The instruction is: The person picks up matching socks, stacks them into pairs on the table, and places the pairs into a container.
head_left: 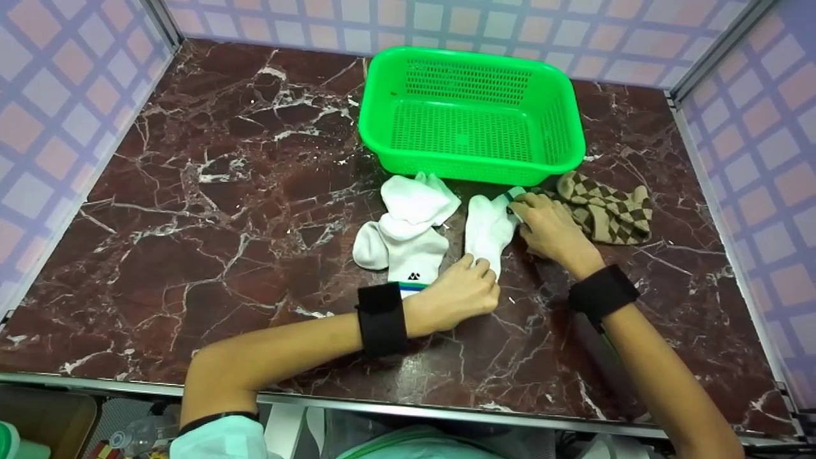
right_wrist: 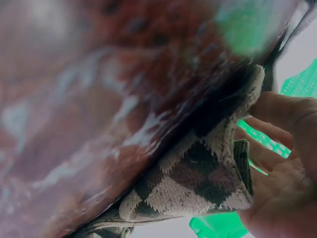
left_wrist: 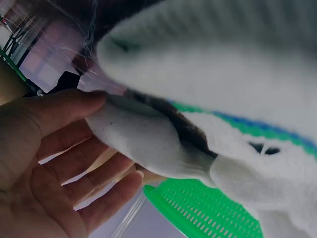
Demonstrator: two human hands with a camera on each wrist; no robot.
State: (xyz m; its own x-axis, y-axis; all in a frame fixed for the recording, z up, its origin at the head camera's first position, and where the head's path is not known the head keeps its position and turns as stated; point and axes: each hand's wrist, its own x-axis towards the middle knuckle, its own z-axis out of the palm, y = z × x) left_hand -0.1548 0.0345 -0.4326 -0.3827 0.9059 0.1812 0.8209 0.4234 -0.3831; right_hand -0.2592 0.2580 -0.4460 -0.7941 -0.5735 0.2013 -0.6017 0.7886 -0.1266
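Observation:
A white sock [head_left: 484, 223] lies lengthwise in front of the green basket, its cuff with a dark green band toward the basket. My left hand [head_left: 456, 290] pinches the near end of it; in the left wrist view the thumb presses on the white fabric [left_wrist: 138, 136] with the fingers behind. At the cuff end, my right hand [head_left: 548, 229] grips the sock with bent fingers. Beside that hand lie brown-and-beige checkered socks [head_left: 612, 213], partly under it; in the right wrist view the checkered fabric [right_wrist: 188, 178] is close by the thumb.
The green plastic basket [head_left: 472, 167] stands at the back, nothing in it. Left of the held sock lie more white socks [head_left: 414, 217], one with a blue-green band and a black logo. Patterned walls [head_left: 306, 25] bound the marbled table [head_left: 191, 255].

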